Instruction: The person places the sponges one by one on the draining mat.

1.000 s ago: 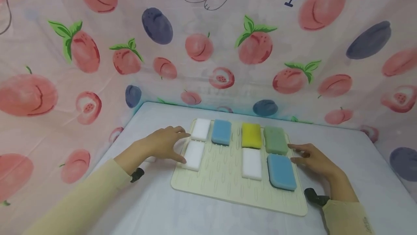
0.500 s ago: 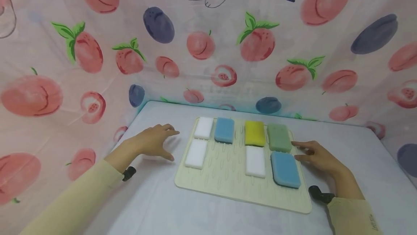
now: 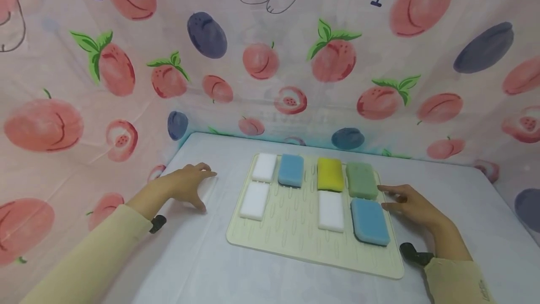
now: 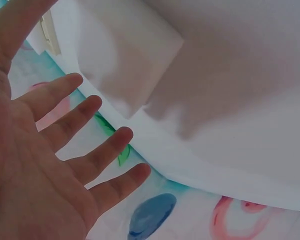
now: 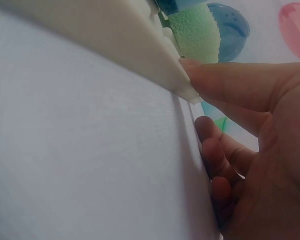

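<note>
My left hand (image 3: 185, 184) is spread over the white table left of the mat, fingers straight and apart. In the left wrist view, a white sponge block (image 4: 135, 55) lies just beyond those fingers, hidden behind the hand in the head view. My right hand (image 3: 411, 203) touches the right edge of the ribbed cream mat (image 3: 291, 229) with thumb and index finger; its other fingers curl in loosely. Nearest to it on the mat are a green sponge (image 3: 362, 181) and a blue sponge (image 3: 370, 222).
Also on the mat are a yellow sponge (image 3: 330, 174), a smaller blue sponge (image 3: 291, 170) and white blocks: one at back left (image 3: 264, 168), one in front of it (image 3: 255, 201), one below the yellow (image 3: 331, 211). A fruit-print curtain (image 3: 261, 27) rises behind the table (image 3: 202, 266).
My left hand has drawn away leftward from the white blocks on the mat's left side. The right hand stays at the mat's right edge, and the sponges keep their places.
</note>
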`<state>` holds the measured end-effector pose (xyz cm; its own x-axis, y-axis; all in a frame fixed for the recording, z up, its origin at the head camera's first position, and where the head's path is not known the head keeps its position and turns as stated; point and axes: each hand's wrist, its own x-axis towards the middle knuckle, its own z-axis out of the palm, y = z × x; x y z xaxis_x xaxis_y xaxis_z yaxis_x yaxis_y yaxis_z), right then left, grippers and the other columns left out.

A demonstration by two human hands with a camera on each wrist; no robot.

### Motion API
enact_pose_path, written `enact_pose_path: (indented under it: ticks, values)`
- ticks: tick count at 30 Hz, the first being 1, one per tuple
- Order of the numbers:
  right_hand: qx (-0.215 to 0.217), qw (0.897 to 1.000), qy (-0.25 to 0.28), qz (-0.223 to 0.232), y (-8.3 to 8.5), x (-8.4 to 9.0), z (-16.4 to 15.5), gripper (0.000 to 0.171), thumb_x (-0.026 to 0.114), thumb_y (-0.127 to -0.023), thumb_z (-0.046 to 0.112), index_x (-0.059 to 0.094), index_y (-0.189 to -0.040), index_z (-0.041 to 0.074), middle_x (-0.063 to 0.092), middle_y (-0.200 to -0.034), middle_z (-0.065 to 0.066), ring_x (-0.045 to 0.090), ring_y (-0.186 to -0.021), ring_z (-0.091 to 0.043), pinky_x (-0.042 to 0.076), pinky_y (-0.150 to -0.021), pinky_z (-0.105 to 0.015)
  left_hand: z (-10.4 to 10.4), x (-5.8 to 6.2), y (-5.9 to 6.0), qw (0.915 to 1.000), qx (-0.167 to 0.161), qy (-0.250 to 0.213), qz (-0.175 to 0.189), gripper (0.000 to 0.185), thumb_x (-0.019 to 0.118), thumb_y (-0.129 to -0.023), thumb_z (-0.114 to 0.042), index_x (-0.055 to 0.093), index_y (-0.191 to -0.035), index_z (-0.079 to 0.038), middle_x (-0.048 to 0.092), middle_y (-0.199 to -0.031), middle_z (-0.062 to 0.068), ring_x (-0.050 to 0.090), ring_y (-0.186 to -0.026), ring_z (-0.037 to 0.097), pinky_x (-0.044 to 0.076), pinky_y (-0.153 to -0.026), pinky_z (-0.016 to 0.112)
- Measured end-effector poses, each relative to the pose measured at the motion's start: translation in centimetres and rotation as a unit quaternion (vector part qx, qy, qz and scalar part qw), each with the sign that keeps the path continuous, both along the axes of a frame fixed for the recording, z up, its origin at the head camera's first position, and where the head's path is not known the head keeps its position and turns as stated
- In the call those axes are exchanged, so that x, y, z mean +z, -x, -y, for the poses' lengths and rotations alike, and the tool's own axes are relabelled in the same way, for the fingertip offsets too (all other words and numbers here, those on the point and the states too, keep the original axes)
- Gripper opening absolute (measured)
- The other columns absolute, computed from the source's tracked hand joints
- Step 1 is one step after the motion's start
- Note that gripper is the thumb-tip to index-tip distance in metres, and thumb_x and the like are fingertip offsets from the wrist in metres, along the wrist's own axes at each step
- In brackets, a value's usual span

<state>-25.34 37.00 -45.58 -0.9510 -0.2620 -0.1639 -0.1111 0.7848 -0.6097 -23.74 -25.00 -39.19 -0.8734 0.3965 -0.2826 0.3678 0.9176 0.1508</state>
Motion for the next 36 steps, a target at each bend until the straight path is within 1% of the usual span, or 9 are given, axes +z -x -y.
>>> enact_pose_path:
  ticks: [4,7,9,12,19,28,32,36]
  values:
    - [-0.003,1.0,-0.006,0.002,-0.08,0.06,0.02,0.063,0.077,-0.093,0.029,0.057,-0.149,0.009,0.048,-0.149,-0.03,0.05,-0.114,-0.034,0.044,-0.086,-0.041,0.39,-0.3,0.1,0.9999,0.009,-0.007,0.012,0.105,0.096,-0.068,-0.046,0.048,-0.155,-0.012,0.045,-0.156,0.014,0.048,-0.137,0.046,0.05,-0.105,0.059]
    - [-0.001,1.0,-0.003,0.002,-0.12,0.06,0.04,0.063,0.076,-0.093,0.029,0.057,-0.149,0.009,0.048,-0.15,-0.03,0.05,-0.114,-0.034,0.044,-0.086,-0.042,0.57,-0.48,0.25,0.9998,0.007,-0.012,0.016,0.105,0.096,-0.068,-0.046,0.049,-0.154,-0.011,0.047,-0.154,0.015,0.049,-0.136,0.045,0.048,-0.108,0.06]
    - [0.001,1.0,-0.001,-0.001,-0.12,-0.02,0.0,0.062,0.077,-0.093,0.028,0.057,-0.148,0.009,0.049,-0.149,-0.03,0.05,-0.114,-0.033,0.043,-0.086,-0.04,0.6,-0.52,0.3,0.9997,0.006,-0.016,0.018,0.104,0.096,-0.068,-0.046,0.049,-0.154,-0.01,0.049,-0.152,0.015,0.05,-0.136,0.044,0.047,-0.109,0.059]
    - [0.003,1.0,0.003,0.0,-0.2,-0.11,-0.04,0.062,0.077,-0.093,0.028,0.057,-0.148,0.009,0.049,-0.149,-0.03,0.049,-0.114,-0.033,0.044,-0.086,-0.041,0.59,-0.48,0.27,0.9996,0.004,-0.019,0.018,0.103,0.096,-0.068,-0.044,0.05,-0.153,-0.01,0.05,-0.151,0.016,0.051,-0.136,0.043,0.046,-0.11,0.059]
    - [-0.009,1.0,-0.003,-0.004,-0.46,-0.09,0.14,0.064,0.077,-0.092,0.031,0.057,-0.149,0.011,0.048,-0.149,-0.027,0.048,-0.113,-0.032,0.043,-0.088,-0.043,0.56,-0.42,0.25,0.9995,0.009,-0.022,0.023,0.102,0.096,-0.068,-0.044,0.051,-0.153,-0.011,0.05,-0.151,0.016,0.05,-0.137,0.043,0.046,-0.11,0.06]
    - [-0.023,1.0,-0.013,0.009,-0.46,-0.05,0.24,0.066,0.076,-0.092,0.032,0.055,-0.151,0.01,0.044,-0.148,-0.028,0.047,-0.116,-0.036,0.045,-0.091,-0.053,0.79,-0.59,0.43,0.9997,0.002,-0.019,0.017,0.101,0.096,-0.068,-0.046,0.052,-0.152,-0.011,0.05,-0.151,0.015,0.051,-0.139,0.042,0.045,-0.111,0.06]
    - [-0.023,1.0,-0.009,0.009,-0.58,-0.03,0.16,0.066,0.077,-0.092,0.032,0.055,-0.15,0.009,0.044,-0.148,-0.029,0.047,-0.115,-0.038,0.045,-0.09,-0.054,0.67,-0.45,0.48,0.9997,0.002,-0.017,0.017,0.1,0.096,-0.068,-0.046,0.053,-0.151,-0.011,0.05,-0.151,0.015,0.051,-0.139,0.042,0.045,-0.111,0.061]
    - [-0.027,1.0,-0.006,0.012,-0.52,-0.04,0.21,0.067,0.076,-0.092,0.032,0.054,-0.151,0.01,0.043,-0.148,-0.028,0.046,-0.119,-0.04,0.045,-0.093,-0.059,0.57,-0.23,0.4,0.9998,0.003,-0.015,0.013,0.099,0.096,-0.068,-0.046,0.054,-0.15,-0.011,0.051,-0.15,0.015,0.051,-0.138,0.043,0.045,-0.11,0.062]
